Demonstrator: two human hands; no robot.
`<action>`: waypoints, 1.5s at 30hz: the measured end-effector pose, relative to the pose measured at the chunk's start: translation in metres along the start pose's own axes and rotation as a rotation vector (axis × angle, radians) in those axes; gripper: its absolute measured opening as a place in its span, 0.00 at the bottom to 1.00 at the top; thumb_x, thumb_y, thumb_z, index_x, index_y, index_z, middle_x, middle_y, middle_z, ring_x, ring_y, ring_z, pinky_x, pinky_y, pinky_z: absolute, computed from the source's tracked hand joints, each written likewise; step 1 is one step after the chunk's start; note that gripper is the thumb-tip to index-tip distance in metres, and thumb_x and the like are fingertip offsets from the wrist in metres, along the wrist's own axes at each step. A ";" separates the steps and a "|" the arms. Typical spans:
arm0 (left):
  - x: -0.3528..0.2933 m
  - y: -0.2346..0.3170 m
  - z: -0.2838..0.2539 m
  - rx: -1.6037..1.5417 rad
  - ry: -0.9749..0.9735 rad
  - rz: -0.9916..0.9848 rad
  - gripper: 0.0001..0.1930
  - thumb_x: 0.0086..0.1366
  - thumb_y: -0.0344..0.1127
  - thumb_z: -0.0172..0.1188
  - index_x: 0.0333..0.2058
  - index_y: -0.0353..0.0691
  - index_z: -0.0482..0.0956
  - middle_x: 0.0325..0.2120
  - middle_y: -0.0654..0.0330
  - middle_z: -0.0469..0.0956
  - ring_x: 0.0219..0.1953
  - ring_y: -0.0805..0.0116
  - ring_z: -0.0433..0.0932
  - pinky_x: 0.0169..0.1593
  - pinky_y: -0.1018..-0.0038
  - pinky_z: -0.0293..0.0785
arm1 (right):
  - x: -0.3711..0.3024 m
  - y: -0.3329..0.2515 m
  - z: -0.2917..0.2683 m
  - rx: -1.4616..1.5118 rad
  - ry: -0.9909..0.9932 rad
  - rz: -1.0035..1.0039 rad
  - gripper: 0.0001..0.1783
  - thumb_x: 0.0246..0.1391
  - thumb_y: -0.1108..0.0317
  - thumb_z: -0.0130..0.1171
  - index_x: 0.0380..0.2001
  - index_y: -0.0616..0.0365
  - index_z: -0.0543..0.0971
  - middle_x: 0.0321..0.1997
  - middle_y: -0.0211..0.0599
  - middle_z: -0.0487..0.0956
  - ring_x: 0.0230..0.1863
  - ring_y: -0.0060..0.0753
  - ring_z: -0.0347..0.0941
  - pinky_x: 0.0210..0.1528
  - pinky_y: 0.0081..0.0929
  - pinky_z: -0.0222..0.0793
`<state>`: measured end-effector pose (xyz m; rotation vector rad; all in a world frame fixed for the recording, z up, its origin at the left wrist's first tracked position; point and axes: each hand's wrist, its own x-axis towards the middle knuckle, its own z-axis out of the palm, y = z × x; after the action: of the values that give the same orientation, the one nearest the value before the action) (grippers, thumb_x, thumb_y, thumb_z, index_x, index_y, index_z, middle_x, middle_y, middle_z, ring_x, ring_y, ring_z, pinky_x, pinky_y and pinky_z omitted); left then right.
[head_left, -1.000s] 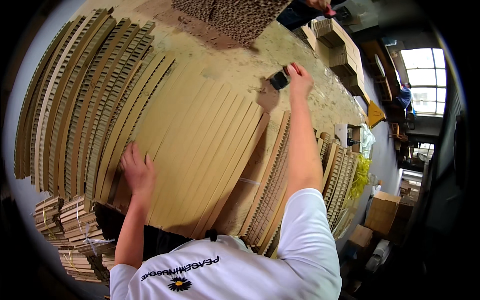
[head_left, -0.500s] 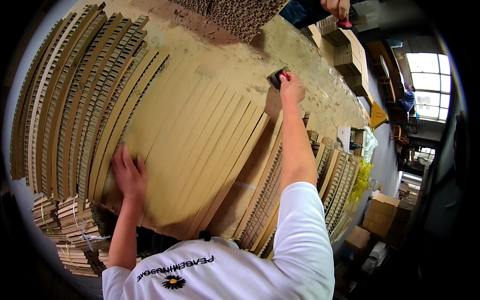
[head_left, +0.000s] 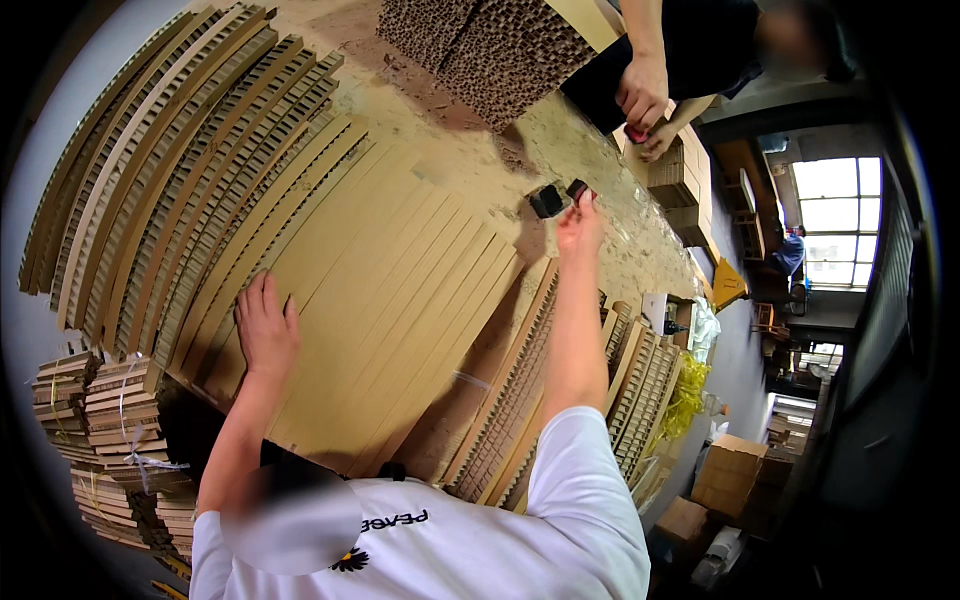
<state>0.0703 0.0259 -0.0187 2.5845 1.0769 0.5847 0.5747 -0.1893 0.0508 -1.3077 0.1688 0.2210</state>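
Note:
Long flat brown cardboard strips [head_left: 390, 290] lie side by side on a work table. My left hand [head_left: 264, 332] rests flat on their near end, fingers spread. My right hand [head_left: 579, 222] reaches to the far end of the strips. It grips a small black tool [head_left: 547, 201] with a red part, held just above the dusty table surface [head_left: 470, 170].
Honeycomb cardboard strips on edge [head_left: 170, 180] fan out at the left. A honeycomb block [head_left: 480, 45] lies at the far side. Another person's hands [head_left: 642, 98] work at the top right. Tied bundles [head_left: 110, 420] stack at lower left, and boxes [head_left: 735, 470] stand at the right.
My right hand with the black tool has drawn slightly nearer along the table. My left hand stays pressed on the strips. The other person's hands have come further into view.

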 end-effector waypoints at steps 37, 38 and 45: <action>-0.029 0.003 -0.034 -0.169 -0.107 -0.300 0.32 0.56 0.34 0.68 0.59 0.33 0.70 0.63 0.48 0.67 0.63 0.43 0.66 0.66 0.45 0.59 | -0.183 0.151 0.230 -0.591 -1.636 -0.542 0.11 0.49 0.71 0.73 0.35 0.61 0.84 0.40 0.40 0.81 0.42 0.34 0.75 0.45 0.27 0.71; -0.029 0.003 -0.035 -0.163 -0.120 -0.300 0.32 0.56 0.34 0.68 0.59 0.33 0.70 0.63 0.48 0.67 0.63 0.43 0.66 0.66 0.45 0.59 | -0.184 0.152 0.230 -0.590 -1.657 -0.563 0.11 0.49 0.70 0.73 0.35 0.61 0.84 0.40 0.40 0.81 0.41 0.35 0.75 0.44 0.27 0.71; -0.025 0.002 -0.036 -0.133 -0.070 -0.274 0.34 0.51 0.36 0.70 0.57 0.33 0.72 0.59 0.45 0.73 0.56 0.43 0.74 0.62 0.44 0.64 | -0.185 0.156 0.228 -0.585 -1.681 -0.703 0.11 0.52 0.63 0.71 0.32 0.60 0.84 0.37 0.40 0.82 0.36 0.37 0.75 0.37 0.28 0.68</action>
<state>0.0387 0.0104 0.0070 2.2750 1.2933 0.4768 0.3554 0.0575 0.0085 -1.2601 -1.8478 0.7076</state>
